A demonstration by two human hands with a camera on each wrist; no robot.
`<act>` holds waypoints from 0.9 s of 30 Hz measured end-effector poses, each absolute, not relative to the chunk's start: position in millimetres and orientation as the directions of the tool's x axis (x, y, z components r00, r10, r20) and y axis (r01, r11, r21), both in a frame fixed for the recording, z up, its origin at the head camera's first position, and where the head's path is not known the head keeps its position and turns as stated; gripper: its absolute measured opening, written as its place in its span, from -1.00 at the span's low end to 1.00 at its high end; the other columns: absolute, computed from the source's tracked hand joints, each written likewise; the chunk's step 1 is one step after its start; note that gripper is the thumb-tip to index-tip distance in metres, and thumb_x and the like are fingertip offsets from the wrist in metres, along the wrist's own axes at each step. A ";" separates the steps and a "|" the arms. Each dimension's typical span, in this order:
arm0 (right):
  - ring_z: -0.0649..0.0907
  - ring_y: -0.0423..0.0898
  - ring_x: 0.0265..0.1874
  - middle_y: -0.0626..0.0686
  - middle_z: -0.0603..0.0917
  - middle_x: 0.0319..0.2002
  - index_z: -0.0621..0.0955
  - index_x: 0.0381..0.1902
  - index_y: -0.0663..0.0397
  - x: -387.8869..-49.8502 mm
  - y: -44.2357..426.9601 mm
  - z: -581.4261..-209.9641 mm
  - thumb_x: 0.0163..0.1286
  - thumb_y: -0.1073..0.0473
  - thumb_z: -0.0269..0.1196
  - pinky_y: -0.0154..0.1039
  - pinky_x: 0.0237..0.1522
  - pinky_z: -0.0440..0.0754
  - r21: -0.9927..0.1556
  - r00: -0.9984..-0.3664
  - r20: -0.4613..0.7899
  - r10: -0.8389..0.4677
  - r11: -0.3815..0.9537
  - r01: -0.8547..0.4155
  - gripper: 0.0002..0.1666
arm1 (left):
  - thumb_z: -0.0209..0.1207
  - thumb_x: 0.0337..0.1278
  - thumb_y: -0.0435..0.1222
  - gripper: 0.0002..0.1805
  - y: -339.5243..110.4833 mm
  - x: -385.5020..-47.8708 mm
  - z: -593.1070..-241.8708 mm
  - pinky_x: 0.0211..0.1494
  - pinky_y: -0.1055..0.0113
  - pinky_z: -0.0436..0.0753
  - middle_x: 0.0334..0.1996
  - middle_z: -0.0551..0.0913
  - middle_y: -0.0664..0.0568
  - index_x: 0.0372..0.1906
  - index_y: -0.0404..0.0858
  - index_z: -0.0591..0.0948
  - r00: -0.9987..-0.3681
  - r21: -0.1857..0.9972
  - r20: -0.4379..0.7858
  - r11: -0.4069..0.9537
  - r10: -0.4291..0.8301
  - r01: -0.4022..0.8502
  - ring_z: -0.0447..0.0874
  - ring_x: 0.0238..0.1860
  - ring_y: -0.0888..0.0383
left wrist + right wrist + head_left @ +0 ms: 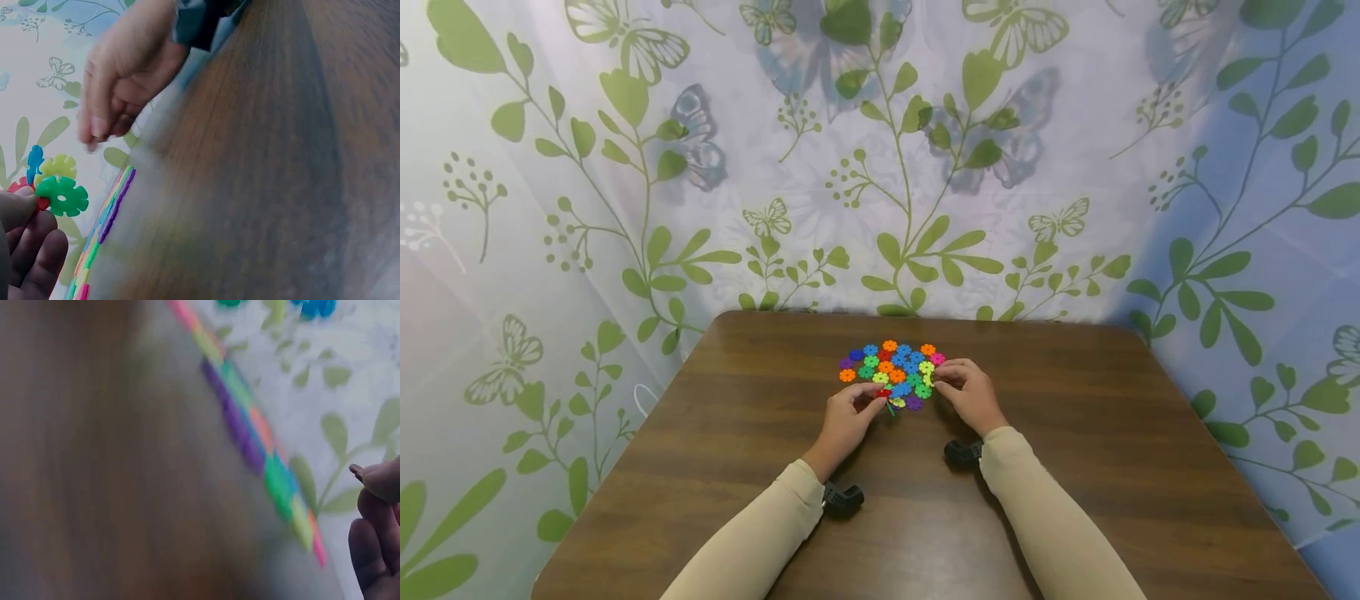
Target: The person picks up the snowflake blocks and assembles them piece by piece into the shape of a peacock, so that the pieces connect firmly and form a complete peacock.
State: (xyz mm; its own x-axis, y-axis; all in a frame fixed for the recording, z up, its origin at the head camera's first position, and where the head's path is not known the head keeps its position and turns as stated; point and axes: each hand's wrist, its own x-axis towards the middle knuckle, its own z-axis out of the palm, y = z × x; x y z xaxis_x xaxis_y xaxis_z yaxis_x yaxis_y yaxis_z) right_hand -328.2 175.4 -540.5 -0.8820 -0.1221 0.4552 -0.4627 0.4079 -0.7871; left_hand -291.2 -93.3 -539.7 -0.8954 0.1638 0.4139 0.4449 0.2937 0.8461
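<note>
My left hand (844, 423) pinches a red notched disc (42, 204) between thumb and fingers, just above the near edge of the pile. Joined to it in a small cluster are a green disc (61, 196), a yellow disc (58, 165) and a blue disc (34, 164). Loosely bent, my right hand (976, 402) hovers at the pile's right edge, closest to some yellow-green discs (927, 367). Its fingers point downward in the left wrist view, and nothing shows between them. Flat on the table lies the pile of flower-shaped discs, among them an orange disc (897, 377) and a purple disc (913, 402).
The brown wooden table (895, 533) extends around the pile on every side. Behind it hangs a curtain (880, 192) printed with leaves and butterflies. Black wrist-worn devices sit below the left cuff (844, 500) and the right cuff (962, 454).
</note>
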 end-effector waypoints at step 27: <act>0.74 0.13 -0.06 0.18 0.72 0.03 0.77 0.04 0.26 -305.0 136.5 -529.1 0.38 0.38 0.45 0.06 0.05 0.72 -0.847 -0.807 0.442 -0.392 0.115 -0.520 -0.72 | 0.46 0.25 -0.41 -0.82 -92.3 -294.1 -544.6 0.01 0.25 0.74 -0.13 0.80 0.08 -0.07 -0.26 0.83 -0.691 0.555 0.668 0.435 0.275 0.709 0.77 -0.11 0.17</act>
State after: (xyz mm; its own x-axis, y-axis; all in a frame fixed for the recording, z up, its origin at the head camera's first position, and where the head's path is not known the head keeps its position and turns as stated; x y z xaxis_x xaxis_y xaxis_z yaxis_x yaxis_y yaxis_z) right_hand -305.0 136.5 -529.1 -0.8068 -0.3922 0.4418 -0.5197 0.1155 -0.8465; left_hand -294.1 -92.3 -544.6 -0.6911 0.2747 0.6685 0.7094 0.4348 0.5547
